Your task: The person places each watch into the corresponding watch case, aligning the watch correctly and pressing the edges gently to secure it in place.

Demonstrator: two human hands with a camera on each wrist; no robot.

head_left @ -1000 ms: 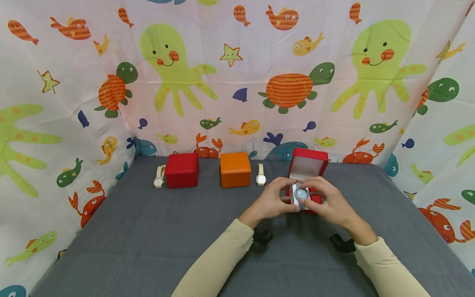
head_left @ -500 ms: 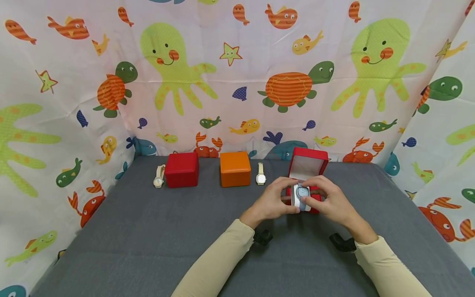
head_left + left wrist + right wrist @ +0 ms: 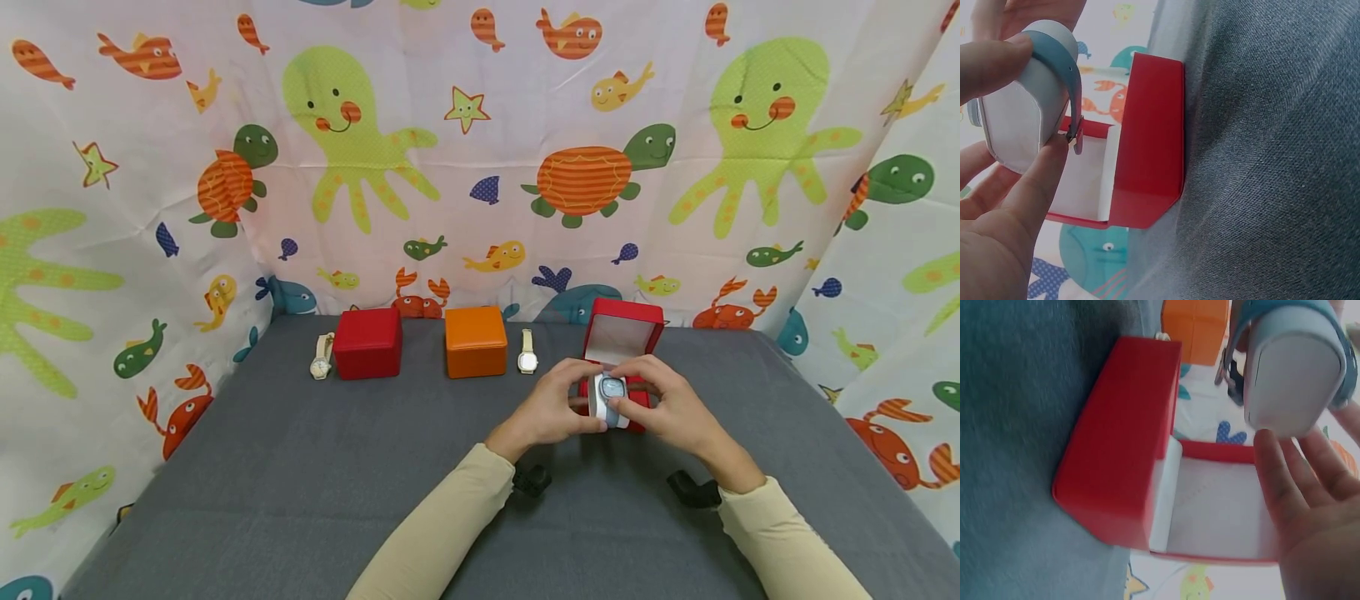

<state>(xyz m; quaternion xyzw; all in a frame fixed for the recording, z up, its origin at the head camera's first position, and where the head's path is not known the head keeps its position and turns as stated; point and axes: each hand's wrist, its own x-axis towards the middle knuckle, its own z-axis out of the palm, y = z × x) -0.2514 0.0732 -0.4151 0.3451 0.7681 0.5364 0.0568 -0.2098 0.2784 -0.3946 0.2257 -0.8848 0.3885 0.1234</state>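
Observation:
Both of my hands are at the right side of the table, holding a white watch cushion (image 3: 1013, 128) above an open red box (image 3: 637, 425). A watch (image 3: 613, 387) with a blue-grey strap (image 3: 1065, 65) is wrapped round the cushion, its dial facing up. My left hand (image 3: 551, 404) grips the cushion's left end between thumb and fingers. My right hand (image 3: 667, 404) holds it from the right, thumb by the dial. In the left wrist view the buckle (image 3: 1077, 139) hangs at the strap's underside. The box's lid (image 3: 1222, 506) stands raised, its white lining showing.
Along the back of the grey-covered table (image 3: 300, 483) stand a closed red box (image 3: 367, 344) and a closed orange box (image 3: 476, 343). One cream-strapped watch (image 3: 321, 357) lies left of the red box, another watch (image 3: 527, 352) right of the orange one. A printed curtain (image 3: 480, 167) hangs behind.
The watch and cushion have tilted slightly and shifted a little to the right in my hands. My hands otherwise stay nearly where they were.

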